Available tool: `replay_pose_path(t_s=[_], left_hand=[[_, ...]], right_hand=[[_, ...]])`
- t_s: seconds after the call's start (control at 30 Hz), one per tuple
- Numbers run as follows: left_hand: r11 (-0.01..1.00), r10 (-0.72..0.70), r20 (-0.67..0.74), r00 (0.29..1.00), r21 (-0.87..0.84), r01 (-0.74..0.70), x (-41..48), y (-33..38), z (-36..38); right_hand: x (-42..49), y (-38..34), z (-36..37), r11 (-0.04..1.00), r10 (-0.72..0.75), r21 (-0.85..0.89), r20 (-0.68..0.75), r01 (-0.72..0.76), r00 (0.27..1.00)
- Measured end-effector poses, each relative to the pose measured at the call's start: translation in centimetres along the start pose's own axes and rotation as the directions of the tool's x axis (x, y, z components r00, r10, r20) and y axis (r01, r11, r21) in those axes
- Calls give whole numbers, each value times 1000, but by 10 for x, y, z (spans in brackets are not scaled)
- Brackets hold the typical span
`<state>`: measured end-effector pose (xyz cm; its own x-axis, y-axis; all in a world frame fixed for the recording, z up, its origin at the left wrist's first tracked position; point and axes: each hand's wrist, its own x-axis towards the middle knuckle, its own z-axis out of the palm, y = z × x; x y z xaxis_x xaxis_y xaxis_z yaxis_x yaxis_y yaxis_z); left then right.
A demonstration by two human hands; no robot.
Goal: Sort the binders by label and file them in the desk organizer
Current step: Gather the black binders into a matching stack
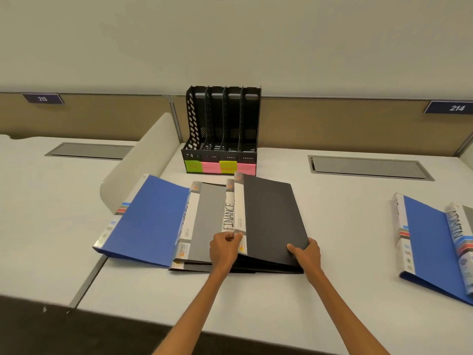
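Binders are lying overlapped on the desk (pixel 256 303), none filed yet, and I'm calling the risks as I pan across.

Far left, the blue binder (pixel 151 216) is resting across the seam between two desktops with its edge under the grey binder (pixel 210 216). Any drag on the stack is likely to tug it sideways.

Behind them the desk organizer (pixel 222 129) is standing upright against the partition with all its slots vacant. The writing on the sticky notes (pixel 220 167) along its front is too faint for me to read. That makes a misfile the main worry.

My left hand (pixel 224 248) is pinching the near end of the spines, right where the FINANCE binder (pixel 229 213) is meeting the black binder (pixel 268 213). I'm not certain which spine the fingers are holding, so both could come up together.

The black binder is tilting up off the pile. My right hand (pixel 305 252) is curling round its near right corner, well apart from the left. A corner hold on a floppy cover is risking a flex and a slip, and the sheets beneath could be pulled along with it.

Far right, a second blue binder (pixel 432 242) is lying with the ADMIN binder (pixel 460 226) on top, partly out of frame. I'm judging those safe unless an elbow is swinging wide.
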<state>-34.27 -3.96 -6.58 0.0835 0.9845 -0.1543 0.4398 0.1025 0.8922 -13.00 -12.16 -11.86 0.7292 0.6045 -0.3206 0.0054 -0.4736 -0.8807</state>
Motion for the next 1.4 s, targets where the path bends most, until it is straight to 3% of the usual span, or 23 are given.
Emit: replay_pose_path(t_s=[0.17, 0.47, 0.8, 0.93, 1.4], left_hand=[[998, -17, 19, 1000, 59, 16, 2, -22, -9], [971, 15, -11, 1000, 239, -12, 6, -22, -10], [957, 36, -14, 999, 290, -31, 11, -27, -19], [934, 28, 52, 998, 354, -45, 14, -32, -22], [917, 210, 83, 974, 328, -226, 14, -1, -5]], right_hand=[[-10, 1, 8, 986, -54, -160, -40, 47, 998], [-16, -1, 27, 863, -39, -506, -106, -20, 994], [-13, 5, 25, 824, -84, -567, -72, 29, 994], [-17, 4, 29, 797, -96, -603, -67, 36, 993], [-19, -21, 33, 821, -211, -551, -56, 146, 976]])
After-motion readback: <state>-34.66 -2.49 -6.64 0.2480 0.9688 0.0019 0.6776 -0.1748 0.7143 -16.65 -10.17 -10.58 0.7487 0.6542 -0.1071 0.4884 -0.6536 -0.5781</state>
